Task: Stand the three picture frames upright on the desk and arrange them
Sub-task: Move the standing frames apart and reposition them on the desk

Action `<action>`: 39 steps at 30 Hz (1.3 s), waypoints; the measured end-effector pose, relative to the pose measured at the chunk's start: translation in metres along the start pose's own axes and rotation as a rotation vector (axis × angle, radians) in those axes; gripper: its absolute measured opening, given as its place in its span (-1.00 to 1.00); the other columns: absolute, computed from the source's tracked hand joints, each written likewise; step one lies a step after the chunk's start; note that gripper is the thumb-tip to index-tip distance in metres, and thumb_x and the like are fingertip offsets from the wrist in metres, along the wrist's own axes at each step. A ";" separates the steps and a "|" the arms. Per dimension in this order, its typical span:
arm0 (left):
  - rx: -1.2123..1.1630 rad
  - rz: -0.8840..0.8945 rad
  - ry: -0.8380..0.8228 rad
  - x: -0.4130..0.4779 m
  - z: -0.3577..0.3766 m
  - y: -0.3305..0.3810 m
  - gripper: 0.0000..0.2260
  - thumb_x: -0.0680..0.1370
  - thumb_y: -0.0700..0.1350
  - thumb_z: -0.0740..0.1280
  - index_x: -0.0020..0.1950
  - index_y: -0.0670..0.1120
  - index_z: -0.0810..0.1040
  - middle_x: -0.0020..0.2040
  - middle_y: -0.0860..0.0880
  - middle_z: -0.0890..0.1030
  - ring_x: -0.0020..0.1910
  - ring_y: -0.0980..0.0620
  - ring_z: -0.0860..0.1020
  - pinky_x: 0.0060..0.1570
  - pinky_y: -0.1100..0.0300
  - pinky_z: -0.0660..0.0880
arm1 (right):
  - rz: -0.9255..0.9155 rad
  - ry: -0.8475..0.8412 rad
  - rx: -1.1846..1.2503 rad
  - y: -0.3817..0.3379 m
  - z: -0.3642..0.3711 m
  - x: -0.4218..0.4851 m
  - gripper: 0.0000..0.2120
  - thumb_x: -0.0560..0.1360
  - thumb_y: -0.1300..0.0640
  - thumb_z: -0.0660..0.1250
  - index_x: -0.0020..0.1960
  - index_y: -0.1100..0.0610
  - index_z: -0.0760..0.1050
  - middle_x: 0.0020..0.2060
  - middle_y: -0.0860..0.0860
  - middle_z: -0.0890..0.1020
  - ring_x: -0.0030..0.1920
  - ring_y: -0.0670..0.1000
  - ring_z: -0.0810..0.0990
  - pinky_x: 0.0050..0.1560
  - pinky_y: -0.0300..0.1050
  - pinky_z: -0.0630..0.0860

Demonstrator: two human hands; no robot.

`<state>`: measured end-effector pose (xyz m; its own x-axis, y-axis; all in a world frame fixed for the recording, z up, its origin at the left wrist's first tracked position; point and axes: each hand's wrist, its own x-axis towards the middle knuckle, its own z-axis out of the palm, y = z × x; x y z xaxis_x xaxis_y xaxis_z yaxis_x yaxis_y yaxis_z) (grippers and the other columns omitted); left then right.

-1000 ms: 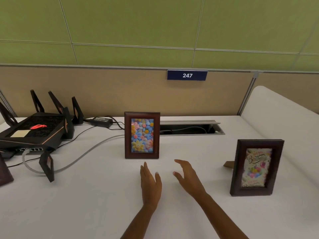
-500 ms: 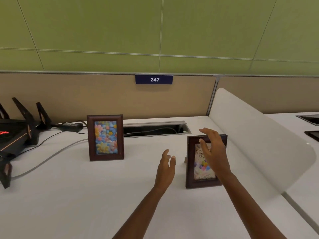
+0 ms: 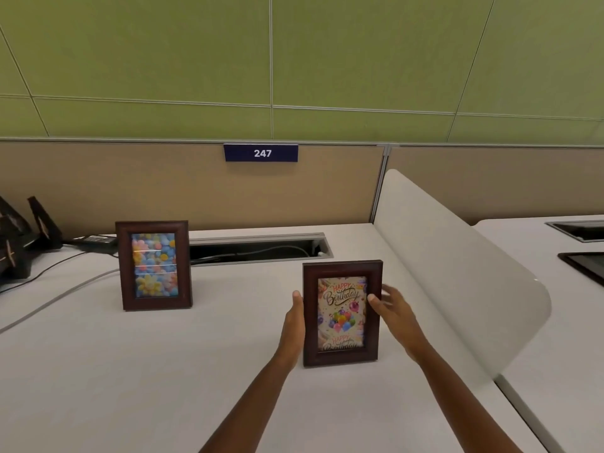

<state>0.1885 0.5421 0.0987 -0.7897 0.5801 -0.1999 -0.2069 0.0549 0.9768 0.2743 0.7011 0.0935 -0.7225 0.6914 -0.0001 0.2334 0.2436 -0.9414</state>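
Where the head view takes in the white desk (image 3: pixel 137 387), two dark wooden picture frames stand upright on it. The birthday frame (image 3: pixel 342 313) stands at lower centre-right of the picture, its base resting on the desk surface; its card reads "Happy Birthday" above a cluster of balloons. The left hand (image 3: pixel 294 325) lies flat against the left edge of this frame, fingers extended upward along the wood. The right hand (image 3: pixel 394 317) grips the right edge, thumb on the front moulding and fingers wrapped behind. Both hands therefore hold the birthday frame between them.

The flower frame (image 3: pixel 153 265) stands at centre-left of the picture, well apart from the birthday frame and free of both hands. It shows blue, pink and yellow blossoms. A third frame does not show in this view.

Behind the flower frame, a recessed cable tray (image 3: pixel 258 248) opens in the desk along the beige partition (image 3: pixel 163 188). A blue number plate (image 3: pixel 260 153) marked 247 sits on the partition's upper edge. At far left, a black router (image 3: pixel 19 237) with upright antennas is partly cut by the picture edge, with a grey cable (image 3: pixel 55 297) running across the desk from it. A translucent curved divider (image 3: pixel 457 266) rises at the right of the desk.
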 end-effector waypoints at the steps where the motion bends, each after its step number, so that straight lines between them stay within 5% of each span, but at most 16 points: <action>1: -0.011 0.004 0.007 0.001 0.001 0.000 -0.50 0.62 0.03 -0.20 0.34 -0.15 0.37 0.30 -0.21 0.49 0.25 -0.15 0.48 0.16 0.11 0.42 | 0.032 -0.087 0.034 0.005 0.000 0.001 -0.57 0.49 0.06 0.26 0.31 0.18 0.32 0.20 0.18 0.55 0.12 0.10 0.57 0.04 -0.15 0.52; 4: -0.029 0.024 0.032 0.004 0.005 -0.002 -0.51 0.62 0.02 -0.17 0.31 -0.16 0.40 0.27 -0.21 0.51 0.03 -0.01 0.56 0.01 0.17 0.49 | 0.075 -0.272 0.119 0.013 0.004 0.001 -0.69 0.49 0.10 0.26 0.21 0.14 0.39 0.07 0.07 0.60 -0.04 -0.09 0.61 -0.22 -0.33 0.58; 6: -0.039 0.028 0.047 0.008 0.008 -0.003 -0.53 0.62 0.02 -0.16 0.31 -0.16 0.40 0.26 -0.20 0.51 -0.07 0.07 0.55 -0.05 0.22 0.49 | 0.096 -0.308 0.178 0.018 0.007 0.004 -0.71 0.47 0.12 0.29 0.19 0.08 0.40 0.03 0.02 0.60 -0.01 -0.06 0.61 -0.11 -0.25 0.61; 9: -0.059 0.016 0.079 0.014 0.011 -0.003 -0.54 0.61 0.03 -0.14 0.31 -0.14 0.39 0.26 -0.18 0.50 0.10 -0.04 0.50 0.17 0.06 0.43 | 0.159 -0.363 0.274 0.024 0.008 0.014 -0.72 0.46 0.15 0.31 0.16 0.08 0.44 0.02 0.03 0.63 0.06 0.07 0.61 0.06 -0.02 0.58; 13: -0.074 0.063 0.143 0.024 0.011 -0.008 -0.55 0.61 0.03 -0.10 0.27 -0.15 0.44 0.20 -0.17 0.55 -0.01 0.03 0.55 0.01 0.16 0.51 | 0.210 -0.430 0.313 0.027 0.010 0.026 -0.79 0.46 0.22 0.29 0.09 0.06 0.47 -0.04 0.00 0.64 0.02 0.03 0.62 -0.04 -0.13 0.59; 19: -0.058 0.084 0.145 0.053 0.015 -0.007 -0.57 0.62 0.01 -0.08 0.19 -0.15 0.48 0.04 -0.10 0.57 -0.13 0.13 0.56 -0.32 0.45 0.54 | 0.205 -0.405 0.322 0.034 0.010 0.049 -0.79 0.46 0.22 0.30 0.07 0.04 0.48 0.02 0.07 0.63 0.05 0.09 0.61 0.00 -0.11 0.57; 25: -0.090 0.093 0.102 0.087 0.029 0.010 -0.58 0.62 0.00 -0.08 0.25 -0.17 0.44 0.01 -0.03 0.54 -0.16 0.19 0.53 -0.40 0.52 0.50 | 0.155 -0.335 0.368 0.027 0.005 0.083 -0.73 0.44 0.27 0.32 0.13 0.12 0.46 0.05 0.11 0.61 0.09 0.14 0.58 0.05 -0.13 0.53; 28: -0.088 0.101 0.090 0.100 0.033 0.016 -0.60 0.63 -0.01 -0.09 0.31 -0.15 0.38 0.10 -0.03 0.49 -0.12 0.15 0.51 -0.32 0.50 0.50 | 0.129 -0.307 0.367 0.022 0.006 0.104 -0.73 0.42 0.27 0.33 0.11 0.11 0.46 0.07 0.12 0.60 0.03 0.11 0.60 -0.02 -0.17 0.55; 32: -0.068 0.106 0.108 0.114 0.034 0.021 -0.58 0.63 -0.01 -0.09 0.38 -0.15 0.31 0.26 -0.11 0.46 0.13 0.05 0.43 0.09 0.26 0.38 | 0.125 -0.285 0.368 0.018 0.009 0.130 -0.75 0.43 0.27 0.33 0.09 0.10 0.48 0.06 0.11 0.61 -0.01 0.08 0.61 -0.02 -0.12 0.58; 35: -0.066 0.098 0.098 0.127 0.035 0.023 -0.57 0.62 0.00 -0.11 0.38 -0.14 0.30 0.35 -0.17 0.44 0.19 0.00 0.44 0.12 0.21 0.35 | 0.147 -0.274 0.340 0.019 0.010 0.146 -0.64 0.45 0.26 0.32 0.23 0.20 0.43 0.16 0.19 0.58 0.11 0.19 0.58 0.17 0.12 0.51; 39: -0.044 0.092 0.082 0.142 0.039 0.026 -0.56 0.62 0.02 -0.11 0.39 -0.15 0.29 0.37 -0.17 0.41 0.24 -0.04 0.43 0.11 0.23 0.33 | 0.181 -0.234 0.318 0.018 0.009 0.162 -0.64 0.46 0.26 0.30 0.25 0.20 0.41 0.18 0.21 0.57 0.09 0.21 0.57 0.14 0.12 0.50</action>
<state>0.0935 0.6575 0.0985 -0.8507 0.5124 -0.1173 -0.1554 -0.0320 0.9873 0.1552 0.8114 0.0738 -0.8252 0.5217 -0.2165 0.1838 -0.1145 -0.9763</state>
